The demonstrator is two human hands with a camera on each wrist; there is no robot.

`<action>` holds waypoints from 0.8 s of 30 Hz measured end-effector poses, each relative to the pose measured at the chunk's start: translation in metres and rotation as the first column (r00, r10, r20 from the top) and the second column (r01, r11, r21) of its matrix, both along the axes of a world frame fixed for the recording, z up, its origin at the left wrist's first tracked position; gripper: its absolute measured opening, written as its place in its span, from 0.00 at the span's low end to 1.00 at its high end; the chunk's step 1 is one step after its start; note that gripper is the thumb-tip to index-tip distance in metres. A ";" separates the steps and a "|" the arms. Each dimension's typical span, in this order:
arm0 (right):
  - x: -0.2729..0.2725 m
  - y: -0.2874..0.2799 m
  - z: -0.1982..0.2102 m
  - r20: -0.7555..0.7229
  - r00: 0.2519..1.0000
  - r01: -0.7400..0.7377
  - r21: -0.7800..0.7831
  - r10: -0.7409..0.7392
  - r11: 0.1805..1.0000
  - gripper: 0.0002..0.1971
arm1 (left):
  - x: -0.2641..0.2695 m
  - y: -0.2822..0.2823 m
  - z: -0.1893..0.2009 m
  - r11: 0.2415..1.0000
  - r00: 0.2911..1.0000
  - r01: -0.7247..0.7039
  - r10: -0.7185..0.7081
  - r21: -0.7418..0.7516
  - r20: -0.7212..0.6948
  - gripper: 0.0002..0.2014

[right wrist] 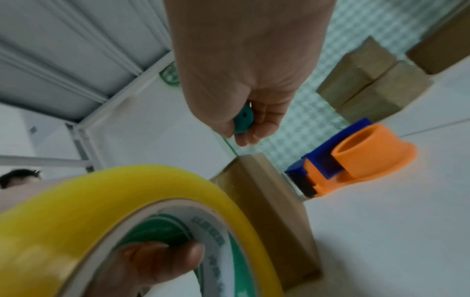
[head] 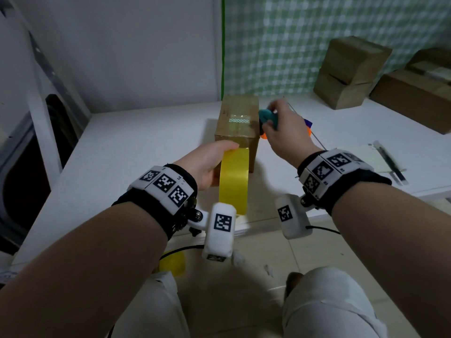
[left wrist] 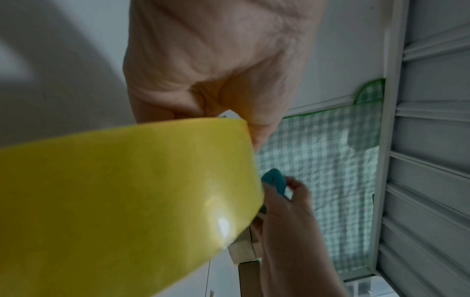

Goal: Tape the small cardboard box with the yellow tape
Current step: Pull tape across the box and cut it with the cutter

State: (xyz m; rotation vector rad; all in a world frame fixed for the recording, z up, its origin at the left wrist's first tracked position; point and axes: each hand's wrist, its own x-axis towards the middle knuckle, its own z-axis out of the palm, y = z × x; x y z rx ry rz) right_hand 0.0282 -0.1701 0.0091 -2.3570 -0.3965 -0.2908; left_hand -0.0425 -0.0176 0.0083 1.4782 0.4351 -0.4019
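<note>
The small cardboard box (head: 238, 125) stands on the white table (head: 136, 147), with clear tape across its top. My left hand (head: 210, 162) grips the yellow tape roll (head: 233, 180) just in front of the box, fingers through the core (right wrist: 162, 259). The roll (left wrist: 122, 201) fills the left wrist view and shows again in the right wrist view (right wrist: 142, 193). My right hand (head: 280, 128) holds a small teal tool (head: 267, 117) beside the box's right top edge; the teal tool (right wrist: 242, 120) is pinched between its fingers. Whether tape runs from roll to box is hidden.
An orange and blue tape dispenser (right wrist: 356, 158) sits on the table right of the box, mostly hidden behind my right hand in the head view. Stacked cardboard boxes (head: 351, 71) and a larger carton (head: 415, 98) stand at the back right. A notepad with a pen (head: 388, 162) lies at the right.
</note>
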 end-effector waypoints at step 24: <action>0.023 0.028 0.007 -0.139 0.946 -0.324 -0.462 0.294 0.825 0.29 | -0.003 -0.001 -0.002 0.999 0.999 0.044 -0.043 0.015 -0.004 0.08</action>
